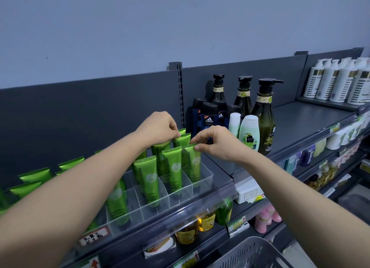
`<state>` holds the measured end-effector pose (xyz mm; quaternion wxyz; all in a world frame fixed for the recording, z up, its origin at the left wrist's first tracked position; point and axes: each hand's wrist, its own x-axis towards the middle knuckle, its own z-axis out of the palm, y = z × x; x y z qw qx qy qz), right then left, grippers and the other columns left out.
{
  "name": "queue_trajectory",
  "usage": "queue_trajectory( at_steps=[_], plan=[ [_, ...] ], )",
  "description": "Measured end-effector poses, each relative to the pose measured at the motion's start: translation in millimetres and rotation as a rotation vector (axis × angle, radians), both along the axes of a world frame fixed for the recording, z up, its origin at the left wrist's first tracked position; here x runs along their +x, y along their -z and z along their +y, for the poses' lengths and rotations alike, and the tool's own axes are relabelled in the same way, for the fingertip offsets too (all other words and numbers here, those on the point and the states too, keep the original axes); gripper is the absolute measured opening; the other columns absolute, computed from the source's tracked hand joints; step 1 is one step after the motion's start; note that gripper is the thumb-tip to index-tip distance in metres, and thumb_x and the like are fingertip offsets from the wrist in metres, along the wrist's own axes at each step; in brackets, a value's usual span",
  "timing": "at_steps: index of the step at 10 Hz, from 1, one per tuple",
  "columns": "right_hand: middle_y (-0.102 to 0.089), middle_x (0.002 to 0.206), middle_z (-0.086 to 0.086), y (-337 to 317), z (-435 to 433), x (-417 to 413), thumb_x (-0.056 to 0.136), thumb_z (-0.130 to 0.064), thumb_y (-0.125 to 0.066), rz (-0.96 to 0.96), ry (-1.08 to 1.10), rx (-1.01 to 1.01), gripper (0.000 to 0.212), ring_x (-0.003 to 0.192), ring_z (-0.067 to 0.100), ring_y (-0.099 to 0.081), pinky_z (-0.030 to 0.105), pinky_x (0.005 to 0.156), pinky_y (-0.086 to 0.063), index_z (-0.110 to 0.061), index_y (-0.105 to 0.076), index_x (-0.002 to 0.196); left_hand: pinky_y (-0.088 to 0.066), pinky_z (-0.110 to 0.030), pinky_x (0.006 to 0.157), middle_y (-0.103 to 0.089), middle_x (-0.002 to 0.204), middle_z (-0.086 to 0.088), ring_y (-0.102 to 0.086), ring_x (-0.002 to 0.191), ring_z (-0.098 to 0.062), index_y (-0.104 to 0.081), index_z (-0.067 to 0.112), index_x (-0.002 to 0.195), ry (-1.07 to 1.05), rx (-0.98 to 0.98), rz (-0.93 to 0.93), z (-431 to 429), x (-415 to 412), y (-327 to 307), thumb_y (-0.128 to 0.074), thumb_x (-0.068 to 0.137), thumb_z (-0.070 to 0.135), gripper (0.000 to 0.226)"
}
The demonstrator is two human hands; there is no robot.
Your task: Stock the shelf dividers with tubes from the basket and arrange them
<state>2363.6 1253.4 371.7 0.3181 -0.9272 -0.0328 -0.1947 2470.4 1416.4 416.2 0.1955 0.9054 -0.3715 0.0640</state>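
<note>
Several green "Chamomile" tubes stand cap-down in clear acrylic dividers [202, 179] on the top shelf. My left hand [158, 128] pinches the crimped top of a rear green tube [183, 139] in the rightmost rows. My right hand [217, 141] pinches the top edge of the front right tube [193, 163]. Two more tubes [148, 181] stand in the front slots beside it. Further green tubes [35, 175] line the left of the shelf, partly hidden by my left forearm. The grey basket [254, 253] sits at the bottom edge, its inside hardly visible.
Dark pump bottles [264, 115], Adidas bottles [209, 117] and pale green bottles [249, 131] stand right of the dividers. White bottles [338, 81] fill the far right shelf. Lower shelves hold yellow and pink bottles behind price tags. Bare shelf surface [306, 117] lies right of the dark bottles.
</note>
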Motion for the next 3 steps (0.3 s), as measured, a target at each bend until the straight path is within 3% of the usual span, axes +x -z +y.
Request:
queue_trajectory(
  at_steps=[2, 3],
  plan=[
    [-0.069, 0.095, -0.006, -1.5, -0.2, -5.8, 0.081, -0.021, -0.075, -0.014, -0.009, 0.025, 0.024, 0.087, 0.009, -0.062, 0.016, 0.078, -0.046, -0.018, -0.072, 0.105, -0.044, -0.025, 0.066, -0.067, 0.08, 0.008, -0.06, 0.074, -0.01, -0.075, 0.02, 0.086, -0.04, -0.046, -0.018, 8.1, -5.8, -9.5, -0.063, 0.089, 0.028, 0.015],
    [-0.067, 0.094, -0.004, -2.0, -0.4, -7.9, 0.082, -0.022, -0.073, -0.031, 0.042, 0.004, 0.025, 0.084, 0.012, -0.061, 0.026, 0.081, -0.051, -0.02, -0.071, 0.107, -0.052, -0.03, 0.072, -0.069, 0.085, 0.006, -0.062, 0.078, -0.014, -0.074, 0.023, 0.087, -0.082, -0.026, -0.033, 14.2, -9.9, -11.0, -0.06, 0.091, 0.028, 0.015]
  ],
)
